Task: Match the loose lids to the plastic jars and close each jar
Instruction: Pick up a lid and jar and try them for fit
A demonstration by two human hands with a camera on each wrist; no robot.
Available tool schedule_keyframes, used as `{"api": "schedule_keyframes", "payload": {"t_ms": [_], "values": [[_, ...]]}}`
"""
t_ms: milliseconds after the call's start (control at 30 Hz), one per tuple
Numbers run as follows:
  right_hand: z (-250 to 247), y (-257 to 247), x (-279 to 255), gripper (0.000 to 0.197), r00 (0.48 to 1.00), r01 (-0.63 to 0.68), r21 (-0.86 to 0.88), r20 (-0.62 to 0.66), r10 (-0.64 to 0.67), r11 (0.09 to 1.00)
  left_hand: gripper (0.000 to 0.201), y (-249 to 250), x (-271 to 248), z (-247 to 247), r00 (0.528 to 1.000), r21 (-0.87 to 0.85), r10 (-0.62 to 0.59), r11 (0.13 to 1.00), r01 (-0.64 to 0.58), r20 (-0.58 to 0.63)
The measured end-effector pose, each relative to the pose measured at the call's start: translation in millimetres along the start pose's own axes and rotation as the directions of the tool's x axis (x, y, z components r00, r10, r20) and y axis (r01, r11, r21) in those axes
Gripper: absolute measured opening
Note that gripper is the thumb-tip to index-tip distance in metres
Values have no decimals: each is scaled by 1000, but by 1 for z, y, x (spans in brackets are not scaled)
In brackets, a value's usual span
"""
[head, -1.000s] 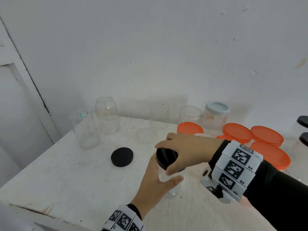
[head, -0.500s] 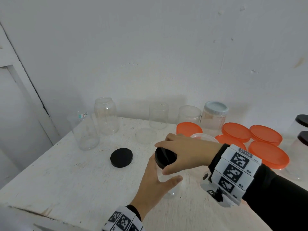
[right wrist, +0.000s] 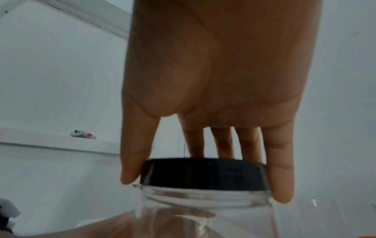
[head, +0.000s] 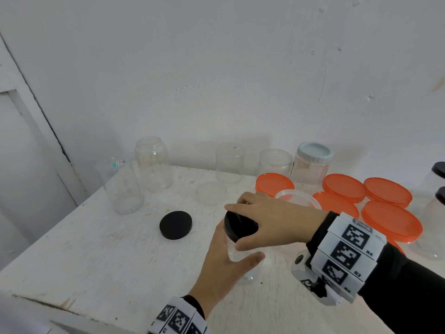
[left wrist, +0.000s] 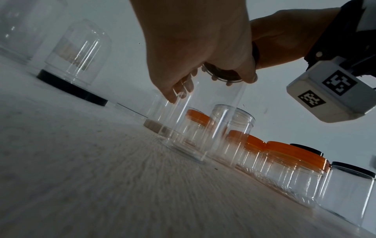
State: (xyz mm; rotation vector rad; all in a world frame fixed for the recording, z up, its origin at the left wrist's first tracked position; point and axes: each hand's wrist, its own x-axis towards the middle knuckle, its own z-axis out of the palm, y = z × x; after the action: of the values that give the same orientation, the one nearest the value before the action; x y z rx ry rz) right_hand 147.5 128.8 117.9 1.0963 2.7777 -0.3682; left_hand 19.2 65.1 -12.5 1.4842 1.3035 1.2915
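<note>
Capping is the step in hand. From the head view, just below the middle of the frame, the right hand [head: 269, 220] curls over a black lid [head: 238, 226] on a clear jar [head: 240, 259], fingers and thumb clamped round its rim, while the left hand [head: 224, 263] wraps the jar wall from the lower side to steady it on the white table [head: 96, 261]. A second black lid [head: 175, 224] lies loose to the left, near but not touching. Open clear jars [head: 154, 162] stand along the upper left; orange lids [head: 344, 188] crowd the right, close behind the right wrist.

Seen from the left wrist, the jar [left wrist: 203, 116] stands upright at centre, the left hand's fingertips [left wrist: 173, 95] pressed on its wall.

Seen from the right wrist, the lid [right wrist: 205, 173] sits at lower centre with bare threads [right wrist: 203, 197] showing beneath its skirt, so I judge it not fully screwed down. The next move probably calls for further twisting with the jar held against turning. Nothing blocks the hands, though a wide sweep to the right could knock the orange stack.
</note>
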Motion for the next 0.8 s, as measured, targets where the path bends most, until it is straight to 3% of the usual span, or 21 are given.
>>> {"api": "schedule_keyframes", "payload": {"t_ms": [400, 633, 800], "values": [[18, -8, -3, 84, 972, -151, -60, -193, 136, 987, 80, -2, 1, 2, 1000, -3, 20, 1000, -20, -20], [-1, 2, -4, 81, 999, -51, 29, -3, 51, 998, 80, -3, 1, 2, 1000, 3, -1, 1000, 1, -10], [1, 2, -5, 79, 998, -42, 2, -40, 42, 999, 81, -3, 0, 2, 1000, 2, 2, 1000, -2, -7]]}}
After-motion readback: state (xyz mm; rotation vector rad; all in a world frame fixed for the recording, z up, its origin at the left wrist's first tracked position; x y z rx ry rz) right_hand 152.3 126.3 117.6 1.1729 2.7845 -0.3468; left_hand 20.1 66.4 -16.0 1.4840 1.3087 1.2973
